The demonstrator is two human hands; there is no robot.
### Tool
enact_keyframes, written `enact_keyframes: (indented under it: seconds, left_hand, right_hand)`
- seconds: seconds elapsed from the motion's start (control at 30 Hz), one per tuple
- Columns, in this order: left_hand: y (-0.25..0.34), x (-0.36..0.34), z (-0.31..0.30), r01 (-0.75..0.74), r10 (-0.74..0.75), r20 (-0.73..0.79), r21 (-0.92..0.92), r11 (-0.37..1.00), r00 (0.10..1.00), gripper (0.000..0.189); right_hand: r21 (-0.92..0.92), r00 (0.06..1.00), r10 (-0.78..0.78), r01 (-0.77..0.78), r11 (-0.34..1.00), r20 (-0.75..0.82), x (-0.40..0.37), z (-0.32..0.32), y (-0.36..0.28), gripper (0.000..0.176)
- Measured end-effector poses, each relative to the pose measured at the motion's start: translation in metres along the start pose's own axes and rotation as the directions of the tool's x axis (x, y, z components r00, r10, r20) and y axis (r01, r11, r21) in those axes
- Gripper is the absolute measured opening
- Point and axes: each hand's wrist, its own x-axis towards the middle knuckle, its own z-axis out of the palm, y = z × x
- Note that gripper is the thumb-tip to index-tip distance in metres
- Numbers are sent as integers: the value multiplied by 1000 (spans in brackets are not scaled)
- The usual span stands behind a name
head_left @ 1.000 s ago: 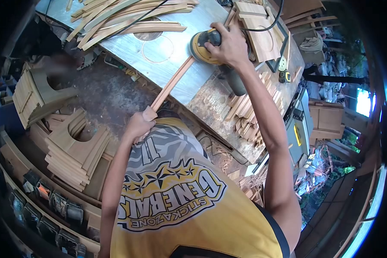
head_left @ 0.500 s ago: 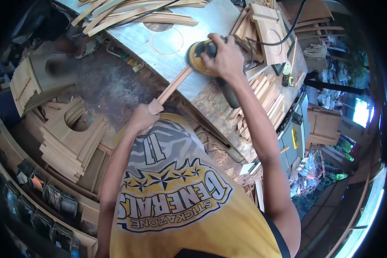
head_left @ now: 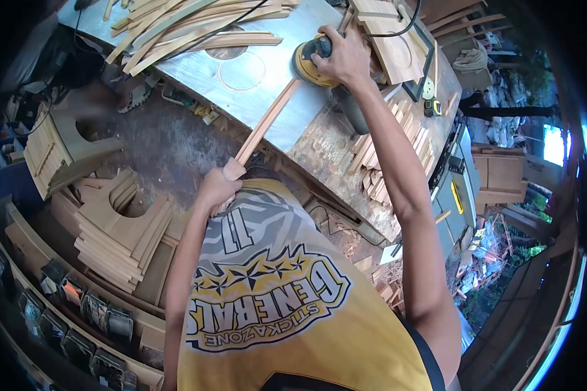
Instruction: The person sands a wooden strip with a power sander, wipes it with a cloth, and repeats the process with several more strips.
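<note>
My right hand [head_left: 347,60] is wrapped over a yellow and black orbital sander [head_left: 304,64], whose dark dust canister points back toward me. The sander's pad sits over the far part of a narrow wooden strip [head_left: 269,119] on a pale metal-like sheet [head_left: 277,62]. At the strip's near end, close to my waist, my left hand [head_left: 218,189] is closed around it. A small pinkish-tan piece [head_left: 234,169], like a cloth or sandpaper pad, lies between those fingers and the wood. The strip's far end is hidden by the sander.
Long wooden strips [head_left: 169,29] are heaped at the table's far left. Shorter strips [head_left: 398,146], a tape measure [head_left: 432,107] and a panel [head_left: 391,49] lie to the right. Cut panels [head_left: 120,238] are stacked on the left. A cord trails from above; a person's foot [head_left: 135,98] shows beyond the table.
The sander has slid along the strip away from my left hand, baring more wood. My left hand keeps its grip at the near end. The whole view has shifted slightly.
</note>
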Motion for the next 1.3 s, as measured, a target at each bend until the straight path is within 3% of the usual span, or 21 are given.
enact_keyframes:
  seconds: [0.2,0.27,0.3,0.43,0.6,0.67,0.8,0.87,0.93,1.0,1.1,1.2,1.3]
  left_hand:
    - [-3,7,2,50,-50,20,2,999,999,40]
    - [-1,15,5,25,-25,36,-15,1000,999,40]
    - [2,19,7,6,-4,50,-37,999,999,40]
    - [15,37,8,17,-22,66,86,996,998,40]
    - [14,41,5,-59,61,114,-15,998,992,42]
    - [17,40,2,-72,75,124,-32,997,989,43]
    - [26,41,0,-80,78,135,12,997,988,43]
    - [28,44,0,-83,76,131,45,996,988,42]
    - [27,46,3,-87,80,94,75,993,992,44]
    - [22,47,1,-87,82,124,42,995,989,45]
    - [19,43,0,-74,72,156,4,997,985,46]
    - [22,44,-2,-55,51,147,18,998,988,45]
    - [36,44,-5,-41,36,99,53,998,994,43]
  right_hand:
    - [22,998,-56,57,998,-35,-6,-13,-10,58]
    - [95,986,-8,-8,995,169,-21,-7,-28,57]
    - [70,980,-22,8,997,199,-34,-4,-40,55]
    - [112,964,-175,154,982,201,-88,-11,-82,53]
    - [186,929,-342,314,931,139,-120,-12,-99,49]
    - [168,937,-306,278,946,170,-107,-7,-90,49]
    - [121,965,-254,244,962,68,-94,-6,-88,47]
    - [172,952,-262,235,957,157,-109,-9,-100,48]
    - [133,918,-341,320,938,200,-125,-14,-114,49]
    - [148,921,-349,326,934,174,-125,-12,-110,50]
    - [101,960,-203,186,977,191,-98,-13,-99,50]
    - [81,968,-215,206,975,129,-88,-8,-90,50]
    - [146,949,-261,236,961,178,-112,-13,-104,52]
